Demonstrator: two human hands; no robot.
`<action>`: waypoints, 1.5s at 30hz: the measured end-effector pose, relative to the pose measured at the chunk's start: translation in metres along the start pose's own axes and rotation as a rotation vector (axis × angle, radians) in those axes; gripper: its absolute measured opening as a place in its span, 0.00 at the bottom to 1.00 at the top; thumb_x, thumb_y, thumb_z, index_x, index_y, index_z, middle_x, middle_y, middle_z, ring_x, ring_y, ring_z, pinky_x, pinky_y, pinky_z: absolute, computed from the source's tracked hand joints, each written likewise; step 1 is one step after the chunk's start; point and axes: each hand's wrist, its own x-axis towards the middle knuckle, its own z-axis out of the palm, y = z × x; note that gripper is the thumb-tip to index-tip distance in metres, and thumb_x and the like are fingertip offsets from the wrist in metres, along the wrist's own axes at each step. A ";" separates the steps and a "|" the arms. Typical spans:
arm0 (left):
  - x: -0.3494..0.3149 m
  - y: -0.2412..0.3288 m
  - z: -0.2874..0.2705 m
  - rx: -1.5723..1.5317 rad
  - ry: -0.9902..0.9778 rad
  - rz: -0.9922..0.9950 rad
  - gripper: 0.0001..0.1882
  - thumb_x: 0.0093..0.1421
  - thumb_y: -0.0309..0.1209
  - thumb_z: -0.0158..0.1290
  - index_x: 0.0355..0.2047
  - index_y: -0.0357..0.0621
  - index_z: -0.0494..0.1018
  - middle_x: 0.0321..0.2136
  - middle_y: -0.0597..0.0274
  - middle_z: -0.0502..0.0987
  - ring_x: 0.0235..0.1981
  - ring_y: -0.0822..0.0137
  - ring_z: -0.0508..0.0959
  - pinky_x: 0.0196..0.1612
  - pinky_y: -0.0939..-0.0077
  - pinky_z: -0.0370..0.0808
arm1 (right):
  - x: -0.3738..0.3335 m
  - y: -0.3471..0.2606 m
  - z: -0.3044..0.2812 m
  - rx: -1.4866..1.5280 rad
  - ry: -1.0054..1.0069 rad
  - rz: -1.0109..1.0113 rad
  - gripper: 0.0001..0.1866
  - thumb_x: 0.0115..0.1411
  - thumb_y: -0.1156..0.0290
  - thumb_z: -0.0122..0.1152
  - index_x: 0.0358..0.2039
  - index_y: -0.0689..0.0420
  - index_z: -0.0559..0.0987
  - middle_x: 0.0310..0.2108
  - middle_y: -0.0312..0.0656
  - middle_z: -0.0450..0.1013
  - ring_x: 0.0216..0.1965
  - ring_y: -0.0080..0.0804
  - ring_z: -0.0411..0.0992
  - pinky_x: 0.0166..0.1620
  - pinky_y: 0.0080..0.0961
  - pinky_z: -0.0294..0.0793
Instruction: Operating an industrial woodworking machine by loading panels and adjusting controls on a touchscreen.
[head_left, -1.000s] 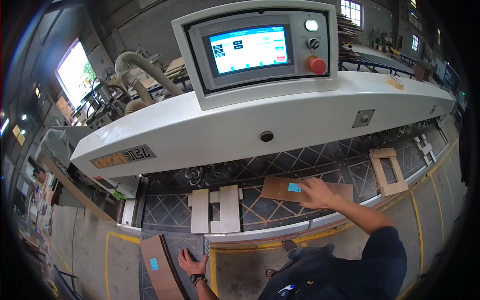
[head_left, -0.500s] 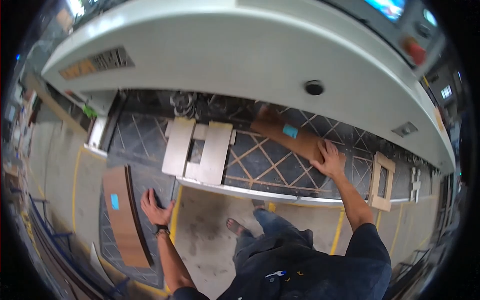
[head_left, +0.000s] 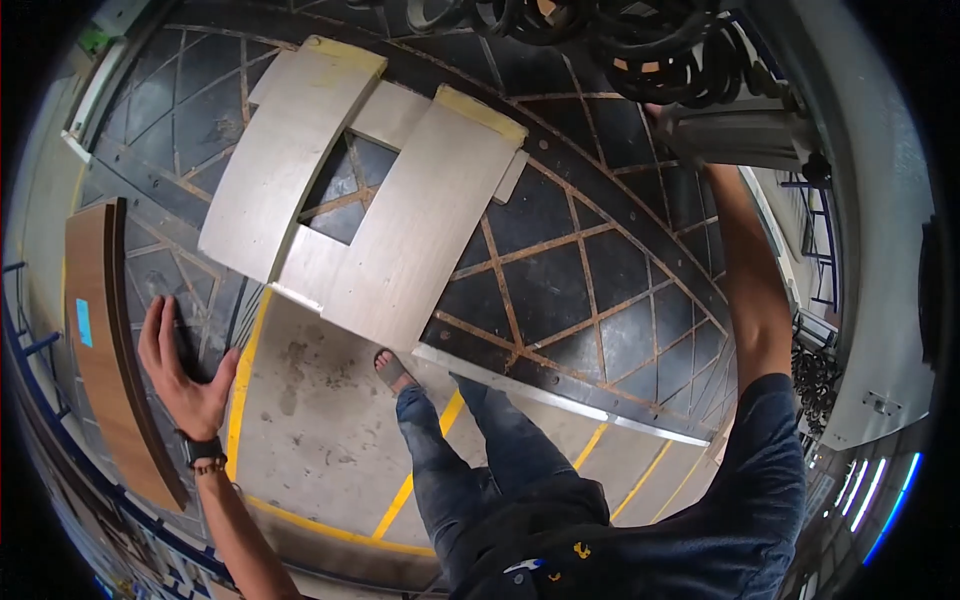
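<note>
My left hand (head_left: 190, 380) lies on the dark side table with its fingers spread, holding nothing. Beside it, a short stack of long brown wooden boards (head_left: 115, 370) carries a small blue label (head_left: 84, 322). My right arm reaches far forward under the machine. A grey cylindrical machine part (head_left: 740, 132) hides most of my right hand (head_left: 655, 113), so what its fingers do does not show. Between my arms, two pale wooden boards (head_left: 290, 150) lie over pale cross-pieces (head_left: 393, 113) on the dark, grooved bed (head_left: 545, 290).
Black coiled hoses (head_left: 660, 50) hang low over the far side of the bed. A pale metal strip (head_left: 560, 400) edges the bed near me. Yellow lines (head_left: 400, 500) mark the concrete floor, and a blue rail (head_left: 40, 345) stands at far left.
My view has moved in under the machine, closer to the pale boards. My right hand has gone forward behind the machine part; the brown board under it is out of sight. My left hand stays by the stack.
</note>
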 end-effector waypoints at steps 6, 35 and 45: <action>0.003 0.002 -0.002 0.005 -0.015 0.011 0.47 0.44 0.39 0.70 0.65 0.43 0.67 0.64 0.49 0.65 0.64 0.47 0.64 0.67 0.54 0.60 | 0.018 -0.001 0.008 -0.022 -0.056 0.303 0.17 0.68 0.59 0.59 0.54 0.50 0.81 0.48 0.38 0.79 0.48 0.30 0.76 0.52 0.28 0.74; -0.005 -0.013 0.013 -0.003 0.081 0.134 0.46 0.42 0.48 0.73 0.59 0.41 0.70 0.60 0.48 0.67 0.61 0.45 0.65 0.64 0.47 0.60 | 0.036 -0.436 0.048 -0.079 0.105 0.101 0.23 0.55 0.55 0.56 0.44 0.58 0.83 0.46 0.47 0.77 0.60 0.44 0.64 0.66 0.70 0.43; -0.004 -0.018 0.012 0.008 0.136 0.209 0.45 0.43 0.47 0.73 0.59 0.39 0.70 0.59 0.47 0.68 0.60 0.45 0.66 0.61 0.48 0.63 | -0.042 -0.324 0.026 -0.121 0.139 0.125 0.23 0.50 0.53 0.59 0.34 0.61 0.84 0.37 0.45 0.77 0.50 0.39 0.69 0.65 0.54 0.53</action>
